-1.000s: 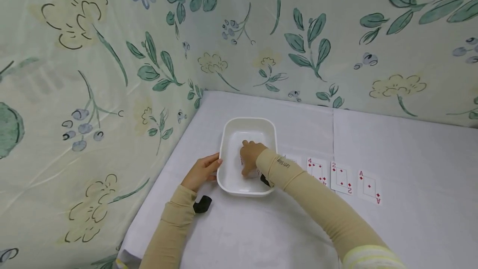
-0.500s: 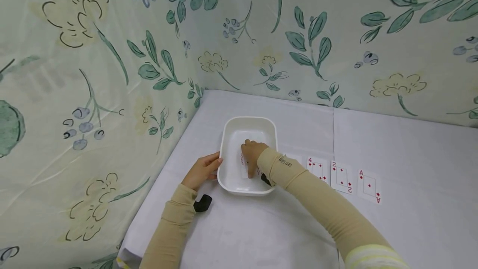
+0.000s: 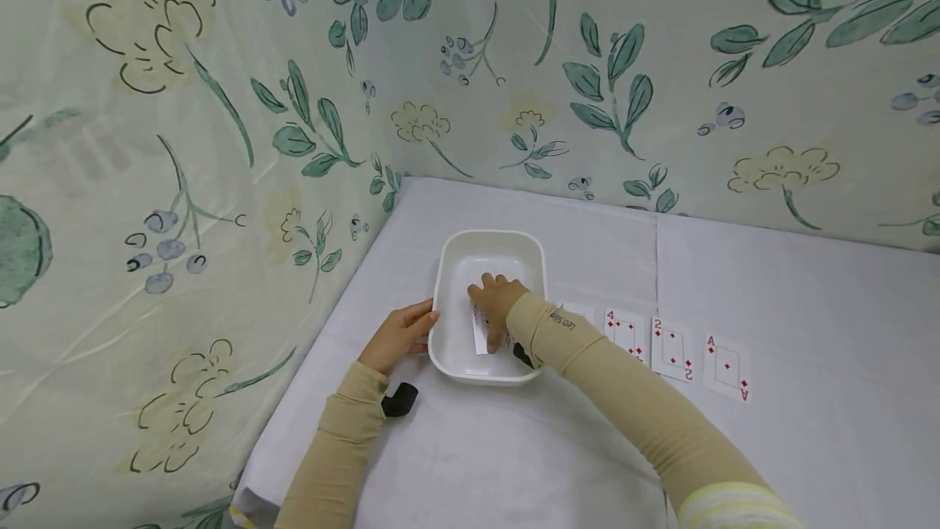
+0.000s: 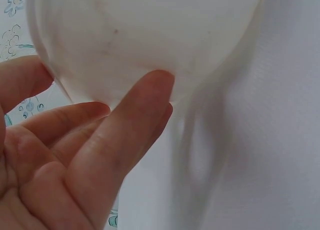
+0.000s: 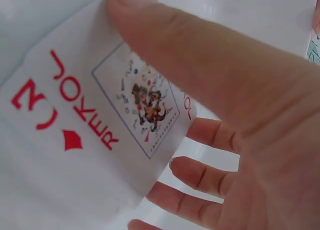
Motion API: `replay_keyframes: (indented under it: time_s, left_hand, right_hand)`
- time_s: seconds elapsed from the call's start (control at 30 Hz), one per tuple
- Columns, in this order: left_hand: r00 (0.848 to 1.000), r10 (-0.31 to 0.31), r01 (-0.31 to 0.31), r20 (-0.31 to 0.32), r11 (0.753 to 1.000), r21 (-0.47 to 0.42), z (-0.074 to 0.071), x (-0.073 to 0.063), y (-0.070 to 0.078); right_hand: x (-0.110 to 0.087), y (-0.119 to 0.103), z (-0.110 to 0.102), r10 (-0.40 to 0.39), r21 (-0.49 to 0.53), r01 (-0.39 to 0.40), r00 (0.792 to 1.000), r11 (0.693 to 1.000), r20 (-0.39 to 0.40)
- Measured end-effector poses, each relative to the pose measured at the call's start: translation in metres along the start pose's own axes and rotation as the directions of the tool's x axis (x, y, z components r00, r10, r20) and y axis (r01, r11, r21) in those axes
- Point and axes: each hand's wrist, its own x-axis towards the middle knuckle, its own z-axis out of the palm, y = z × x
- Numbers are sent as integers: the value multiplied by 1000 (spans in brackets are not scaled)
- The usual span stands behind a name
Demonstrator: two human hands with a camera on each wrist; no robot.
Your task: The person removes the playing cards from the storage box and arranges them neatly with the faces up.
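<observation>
My left hand [image 3: 396, 339] holds the left side of a white plastic tray [image 3: 492, 233], its fingertips at the rim. In the left wrist view the thumb [image 4: 145, 110] lies against the tray's outer wall. Inside the tray, my right hand [image 3: 499, 304] is over playing cards. The right wrist view shows its thumb across a joker card [image 5: 82, 97], with several fingertips along the opposite edge. Beneath the joker, a three of diamonds [image 5: 72, 140] sticks out at one side. From the head, the right hand hides most of these cards.
Right of the tray lie a four of diamonds [image 3: 622, 331], a two of diamonds [image 3: 671, 349] and an ace of diamonds [image 3: 727, 367], face up in a row. Another card [image 3: 578, 310] is mostly hidden by the right sleeve. Flower-patterned cloth rises behind the white table [image 3: 830, 333].
The right thumb has shifted right, and the fingers have spread, one reaching further left. More of the card shows beside the thumb. The left hand and tray stay in place.
</observation>
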Motion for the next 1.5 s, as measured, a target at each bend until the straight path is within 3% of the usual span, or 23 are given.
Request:
replay_keyframes:
  time_s: [0.3,0.67,1.0,1.5]
  left_hand:
    - [999,1,0,46,1000,-12,4,-11,23]
    - [1000,-4,4,19,1000,-5,-1,0,3]
    - [999,7,-7,31,1000,11,-2,3,5]
    - [1000,17,-18,24,1000,16,3,4,7]
  right_hand:
    - [-5,-2,-4,-59,43,59,998,997,-3]
    - [-7,-3,-7,-93,75,95,995,993,-31]
    - [-5,-1,-10,-65,117,66,998,991,-19]
    - [-4,5,-13,-52,83,50,998,995,21]
